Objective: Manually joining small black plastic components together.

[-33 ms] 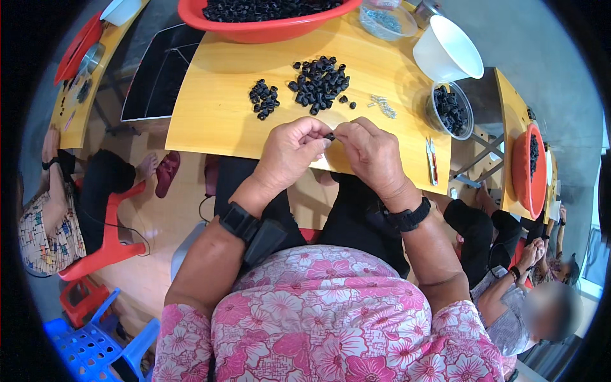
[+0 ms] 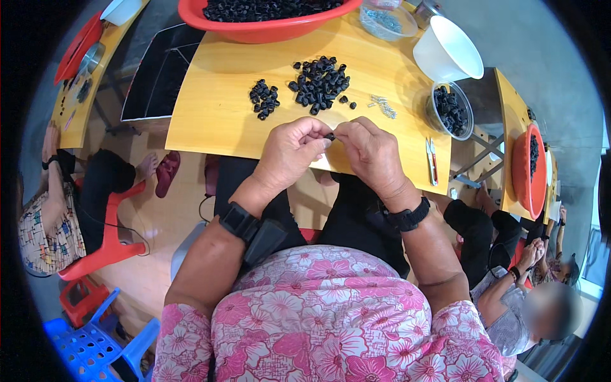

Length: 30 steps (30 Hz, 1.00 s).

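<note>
Head view, looking down — a seated worker in a pink floral shirt (image 2: 328,305), forearms low over the near edge of a yellow wood-grain table (image 2: 210,95). Left hand (image 2: 289,153): thumb and forefinger pinched narrow on one small black cap-like piece (image 2: 329,136), held up in front of the table's near edge. Right hand (image 2: 374,156): fingers gathered close together just beside that piece; I cannot tell whether they grip anything. Dark band on each wrist.

Beyond the hands, two heaps of similar pieces: a smaller pile (image 2: 264,100) on the left, a larger pile (image 2: 319,84) to its right. A couple of strays sit by the larger one, then a scatter of small silvery parts (image 2: 383,107). Right of the right hand lies a slim pointed tool (image 2: 434,167) with red on its handle. Past it, a clear round tub (image 2: 432,118) holding more black pieces; a white bowl (image 2: 433,54) stands tilted near it. Far edge — a wide red basin (image 2: 267,32) heaped with black pieces. Other people sit at tables on both sides.
</note>
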Each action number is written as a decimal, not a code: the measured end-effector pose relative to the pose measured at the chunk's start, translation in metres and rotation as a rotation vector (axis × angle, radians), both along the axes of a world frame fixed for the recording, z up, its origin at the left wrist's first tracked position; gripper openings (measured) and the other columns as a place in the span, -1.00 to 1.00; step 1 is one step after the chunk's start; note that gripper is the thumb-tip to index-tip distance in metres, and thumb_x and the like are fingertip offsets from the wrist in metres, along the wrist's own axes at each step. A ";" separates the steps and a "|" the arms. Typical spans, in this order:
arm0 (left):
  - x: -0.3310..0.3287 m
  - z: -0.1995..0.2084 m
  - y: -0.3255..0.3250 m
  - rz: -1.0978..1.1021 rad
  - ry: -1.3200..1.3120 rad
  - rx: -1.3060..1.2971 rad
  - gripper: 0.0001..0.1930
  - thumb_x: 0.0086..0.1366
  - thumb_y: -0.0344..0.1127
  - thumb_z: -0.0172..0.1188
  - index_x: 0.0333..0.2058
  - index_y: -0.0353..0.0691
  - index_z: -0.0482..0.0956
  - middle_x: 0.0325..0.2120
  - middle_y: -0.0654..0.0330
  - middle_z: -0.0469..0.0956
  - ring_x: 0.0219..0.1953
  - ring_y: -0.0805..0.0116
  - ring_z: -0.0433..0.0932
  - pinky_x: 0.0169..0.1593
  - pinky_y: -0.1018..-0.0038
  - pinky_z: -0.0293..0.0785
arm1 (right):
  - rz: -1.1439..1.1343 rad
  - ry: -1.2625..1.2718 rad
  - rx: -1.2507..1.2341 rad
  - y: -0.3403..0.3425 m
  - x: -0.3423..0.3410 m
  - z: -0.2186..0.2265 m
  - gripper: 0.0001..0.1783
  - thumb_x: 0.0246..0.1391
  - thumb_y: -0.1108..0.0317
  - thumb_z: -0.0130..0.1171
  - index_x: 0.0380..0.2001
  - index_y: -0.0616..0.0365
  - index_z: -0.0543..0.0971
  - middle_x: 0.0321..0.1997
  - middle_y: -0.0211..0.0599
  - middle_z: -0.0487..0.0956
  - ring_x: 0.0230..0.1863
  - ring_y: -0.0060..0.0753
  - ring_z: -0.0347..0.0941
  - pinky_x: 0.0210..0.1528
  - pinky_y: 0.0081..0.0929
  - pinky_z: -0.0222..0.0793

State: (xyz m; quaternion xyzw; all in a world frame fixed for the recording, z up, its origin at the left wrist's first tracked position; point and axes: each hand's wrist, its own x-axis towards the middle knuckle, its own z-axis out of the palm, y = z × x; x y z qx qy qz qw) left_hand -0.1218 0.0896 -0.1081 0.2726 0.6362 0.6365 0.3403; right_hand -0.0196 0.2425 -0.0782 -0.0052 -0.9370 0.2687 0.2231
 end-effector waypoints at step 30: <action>0.000 0.003 -0.001 -0.015 0.049 -0.047 -0.87 0.27 -0.51 0.16 -0.20 -0.35 0.53 -0.37 0.32 0.54 -0.36 0.64 0.50 -0.27 0.64 0.52 | 0.151 0.007 -0.264 0.003 -0.011 0.002 -0.70 -0.14 0.69 0.11 -0.31 0.11 0.58 -0.35 -0.22 0.56 -0.32 -0.14 0.54 -0.25 -0.40 0.46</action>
